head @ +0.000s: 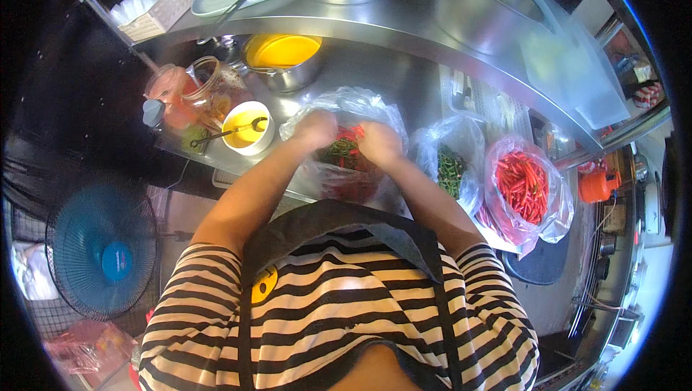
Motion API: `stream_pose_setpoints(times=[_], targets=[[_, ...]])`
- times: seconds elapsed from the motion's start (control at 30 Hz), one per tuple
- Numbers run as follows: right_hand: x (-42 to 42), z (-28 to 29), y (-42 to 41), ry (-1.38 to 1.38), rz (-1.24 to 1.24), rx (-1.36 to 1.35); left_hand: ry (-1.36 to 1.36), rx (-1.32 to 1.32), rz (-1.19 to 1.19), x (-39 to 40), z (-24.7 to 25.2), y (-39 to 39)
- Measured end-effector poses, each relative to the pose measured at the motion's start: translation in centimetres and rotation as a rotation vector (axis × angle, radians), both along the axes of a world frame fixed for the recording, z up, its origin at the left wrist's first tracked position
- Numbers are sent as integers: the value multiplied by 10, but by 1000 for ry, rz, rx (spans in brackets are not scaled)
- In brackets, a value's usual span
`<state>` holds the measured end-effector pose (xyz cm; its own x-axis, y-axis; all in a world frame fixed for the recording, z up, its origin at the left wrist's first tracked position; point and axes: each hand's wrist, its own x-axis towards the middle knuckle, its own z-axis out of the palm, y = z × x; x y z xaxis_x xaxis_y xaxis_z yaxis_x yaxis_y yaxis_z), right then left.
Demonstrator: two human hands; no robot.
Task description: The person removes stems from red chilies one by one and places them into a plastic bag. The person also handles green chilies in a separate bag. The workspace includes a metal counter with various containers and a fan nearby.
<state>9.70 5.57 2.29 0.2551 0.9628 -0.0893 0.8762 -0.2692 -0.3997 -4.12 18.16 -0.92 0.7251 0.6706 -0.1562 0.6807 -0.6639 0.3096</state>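
Before me on the steel counter stands a clear plastic bag [346, 100] holding red chilies and green chili stems [340, 154]. At the bag's left side is my left hand [316, 130], fingers curled; what it grips is hidden. Over the bag's right side, my right hand [380, 144] has its fingers closed on something red, seemingly chilies [354, 132]. To the right sits a second clear bag with green stems [450, 169]. Farther right, an open bag is full of red chilies [521, 186].
A white bowl of yellow liquid [248, 145] with a spoon, a steel pot of orange-yellow liquid [286, 51] and plastic jars [203, 80] stand at left. A raised steel shelf [378, 31] crosses behind. A blue fan [102, 250] stands lower left.
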Motion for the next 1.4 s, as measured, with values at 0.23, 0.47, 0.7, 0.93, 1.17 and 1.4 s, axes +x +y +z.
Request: stream_pose_setpoints(times=[0.23,0.47,0.7,0.93,1.17,1.4], targets=[[-4,-22,25,-86,39,98,5,3,169,0,24,-40],[-9,-22,32,-35,-89,146,-105,-21,225,-15,22,-17],[-23,-22,40,-13,48,76,-331,-172,377,-31,36,-15],[-25,-21,39,-90,233,139,-310,-129,236,-47,23,-16],[-13,9,-6,-235,376,426,-457,-226,242,-43,29,-41],[-7,24,-33,-346,451,560,-578,42,17,-37,38,-52]])
